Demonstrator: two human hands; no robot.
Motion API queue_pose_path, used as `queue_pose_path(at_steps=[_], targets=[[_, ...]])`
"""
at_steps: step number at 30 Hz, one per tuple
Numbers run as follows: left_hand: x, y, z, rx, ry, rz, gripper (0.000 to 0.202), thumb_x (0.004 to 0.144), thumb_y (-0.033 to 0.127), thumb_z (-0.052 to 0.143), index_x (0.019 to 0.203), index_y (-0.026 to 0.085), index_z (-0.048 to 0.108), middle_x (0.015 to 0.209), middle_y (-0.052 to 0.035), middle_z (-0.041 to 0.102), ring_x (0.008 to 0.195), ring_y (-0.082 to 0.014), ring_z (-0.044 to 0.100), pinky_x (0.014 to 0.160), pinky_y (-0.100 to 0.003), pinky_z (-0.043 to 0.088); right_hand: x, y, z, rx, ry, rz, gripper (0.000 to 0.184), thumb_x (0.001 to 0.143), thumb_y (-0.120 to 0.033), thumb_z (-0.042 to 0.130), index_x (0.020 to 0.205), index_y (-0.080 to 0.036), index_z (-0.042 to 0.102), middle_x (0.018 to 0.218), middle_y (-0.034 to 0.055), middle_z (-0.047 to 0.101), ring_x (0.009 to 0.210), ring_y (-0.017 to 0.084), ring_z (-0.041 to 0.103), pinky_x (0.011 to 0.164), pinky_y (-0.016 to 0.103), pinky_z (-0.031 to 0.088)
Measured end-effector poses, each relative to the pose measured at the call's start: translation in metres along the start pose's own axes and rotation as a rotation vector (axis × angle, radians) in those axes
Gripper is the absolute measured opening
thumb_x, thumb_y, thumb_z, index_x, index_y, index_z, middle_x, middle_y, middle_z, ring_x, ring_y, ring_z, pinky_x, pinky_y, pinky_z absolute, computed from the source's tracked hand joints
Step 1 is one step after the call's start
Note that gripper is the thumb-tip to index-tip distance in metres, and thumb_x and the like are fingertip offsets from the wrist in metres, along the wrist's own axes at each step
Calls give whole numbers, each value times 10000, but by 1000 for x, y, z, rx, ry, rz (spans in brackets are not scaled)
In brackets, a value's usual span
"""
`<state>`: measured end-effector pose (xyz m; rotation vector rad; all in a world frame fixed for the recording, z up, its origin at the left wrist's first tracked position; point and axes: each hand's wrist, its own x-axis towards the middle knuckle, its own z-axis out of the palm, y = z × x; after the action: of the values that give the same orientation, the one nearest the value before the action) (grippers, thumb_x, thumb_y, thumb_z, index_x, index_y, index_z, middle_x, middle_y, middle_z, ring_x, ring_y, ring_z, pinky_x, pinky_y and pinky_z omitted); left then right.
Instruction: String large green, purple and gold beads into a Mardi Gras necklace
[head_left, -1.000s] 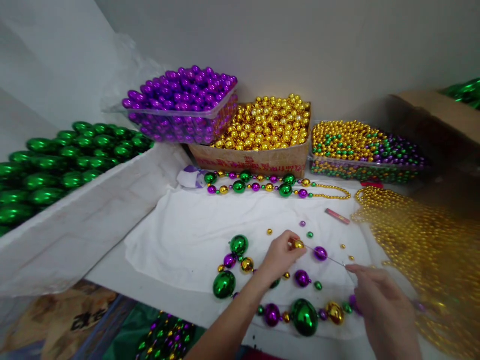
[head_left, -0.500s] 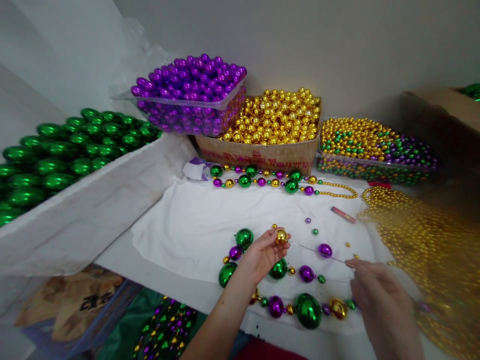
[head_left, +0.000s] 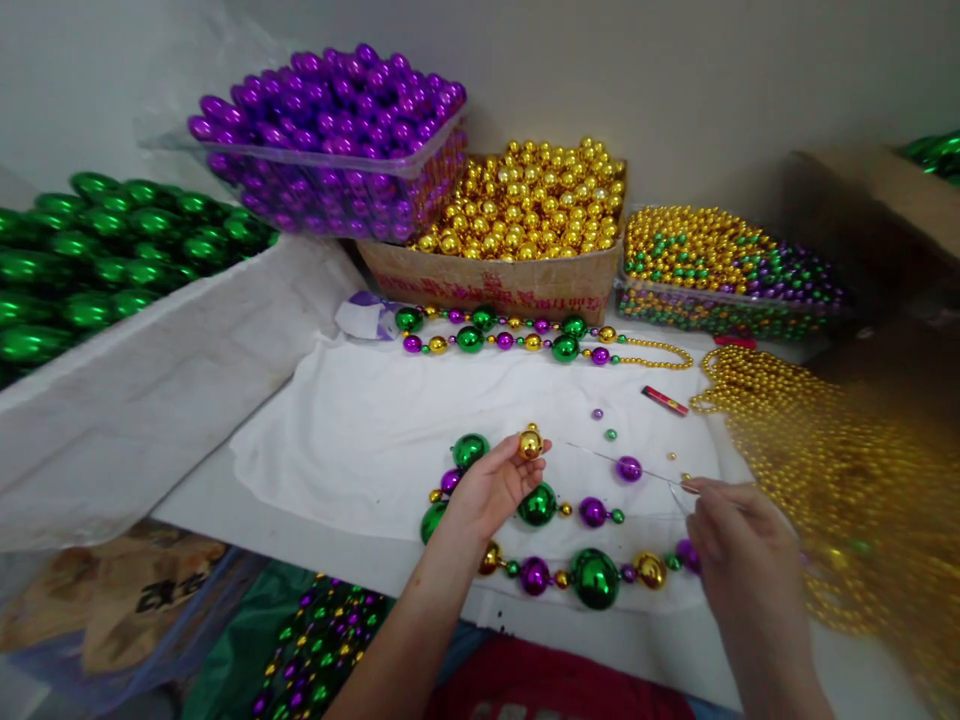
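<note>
My left hand (head_left: pixel 491 485) pinches a shiny gold bead (head_left: pixel 530 444) between thumb and fingers, above a white cloth (head_left: pixel 337 430). My right hand (head_left: pixel 739 540) is closed on the back end of a long thin needle (head_left: pixel 592 453), its tip pointing left at the gold bead, with a small gap between. A thread seems to trail from the needle's end. Beneath the hands curves a string of large beads, among them a big green bead (head_left: pixel 595 578). A loose purple bead (head_left: pixel 628 468) shows behind the needle, and a small green bead (head_left: pixel 611 435) lies beyond.
Along the back stand a clear tub (head_left: pixel 337 165) of purple beads, a cardboard box (head_left: pixel 487 285) of gold beads and a tub of small mixed beads (head_left: pixel 720 260). A white foam box (head_left: pixel 172 370) holds green beads. Gold bead strands (head_left: pixel 787 430) pile at right.
The needle tip, close against the gold bead before, now stands slightly apart from it. The camera view has shifted, so the whole scene sits further left and higher.
</note>
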<state>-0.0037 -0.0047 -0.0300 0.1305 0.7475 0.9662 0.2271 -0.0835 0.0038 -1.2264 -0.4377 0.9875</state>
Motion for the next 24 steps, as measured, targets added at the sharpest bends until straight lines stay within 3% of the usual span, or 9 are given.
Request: queue_pose_path(at_steps=[10,16,24], targets=[[-9,-3,3,30,-67,39,222,846,136,603,1064,122,638,1013,-108,686,739,-135,652,664,-224,518,-4,-8,0,-105,74,18,220,677,-256,765,707,-156,571,854,55,681,409,24,363,385,199,237],[-10,-9,1,63,-74,85,256,836,210,652,1084,158,621,998,-97,676,764,-139,652,677,-230,504,-15,-24,11,-222,68,-88,194,641,-234,761,713,-172,592,850,56,672,440,55,382,432,252,324],[-14,-10,-1,166,-55,112,290,805,271,695,1057,137,641,1003,-108,676,755,-150,648,666,-251,491,-16,-31,22,-261,69,-30,210,542,-228,776,636,-165,598,787,68,664,429,60,378,428,261,329]])
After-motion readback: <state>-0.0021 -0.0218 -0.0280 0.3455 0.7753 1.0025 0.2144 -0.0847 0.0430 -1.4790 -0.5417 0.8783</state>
